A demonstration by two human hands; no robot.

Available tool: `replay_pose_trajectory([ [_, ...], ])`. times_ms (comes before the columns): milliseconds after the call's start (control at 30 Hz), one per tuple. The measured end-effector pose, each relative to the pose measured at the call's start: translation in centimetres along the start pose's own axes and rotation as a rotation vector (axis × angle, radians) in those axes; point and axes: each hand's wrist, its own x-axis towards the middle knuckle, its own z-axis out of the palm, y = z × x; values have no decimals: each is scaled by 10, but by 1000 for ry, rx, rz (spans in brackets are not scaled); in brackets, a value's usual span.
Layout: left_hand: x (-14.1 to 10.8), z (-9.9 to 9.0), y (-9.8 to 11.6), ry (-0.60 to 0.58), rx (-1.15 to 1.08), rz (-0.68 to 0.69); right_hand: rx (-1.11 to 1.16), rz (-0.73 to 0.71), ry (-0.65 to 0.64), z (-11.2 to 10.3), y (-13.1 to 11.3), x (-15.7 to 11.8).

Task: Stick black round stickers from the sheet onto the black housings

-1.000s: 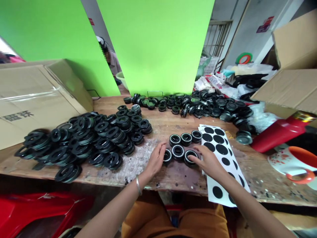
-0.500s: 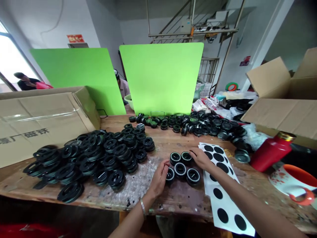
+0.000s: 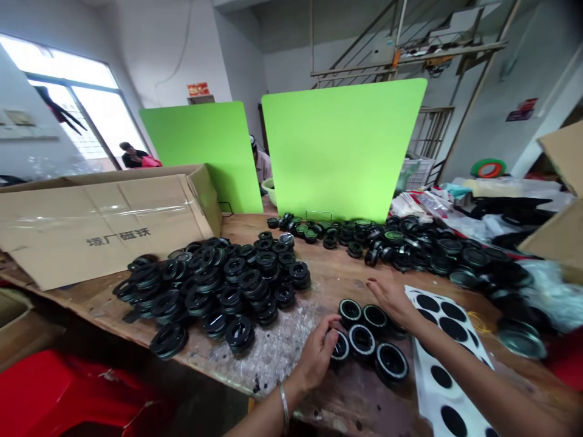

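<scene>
**Left hand [image 3: 317,353] and right hand [image 3: 392,298] at six round black rings with pale rims [image 3: 362,340]**

Rings in two rows, nearer the surface's [image 3: 334,276] near edge. Left fingers half-curled at the lower-left ring's left side; grip can't be told. Right fingers spread, holding nothing, beyond the upper row; palm partly hides its rightmost ring. Room: wood strip toward far-edge black round parts [image 3: 355,237], worn strip toward black ring pile [image 3: 228,288]. White sheet with black circles [image 3: 425,370] limits right side.
</scene>
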Motion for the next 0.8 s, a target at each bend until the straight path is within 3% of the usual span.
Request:
replay_pose_trajectory([
  [100, 6, -4, -6, 11, -149, -37, -13, -76, -20, 16, -8, 26],
  [200, 29, -11, -6, 114, -251, -131, -52, -163, -70, 30, -17, 61],
  [300, 62, -20, -3, 171, -232, -79, -108, -241, -130, 45, -25, 108],
  [433, 89, -23, -10, 127, -116, -79, -202, -309, -204, 76, -38, 181],
  [633, 83, -19, -31, 20, -11, -75, -327, -293, -241, 146, -52, 284],
  [733, 82, -18, -30, 17, 8, -170, -376, -240, -239, 178, -55, 324],
  [800, 85, -20, -26, -60, 51, -183, -400, -220, -237, 195, -59, 347],
])
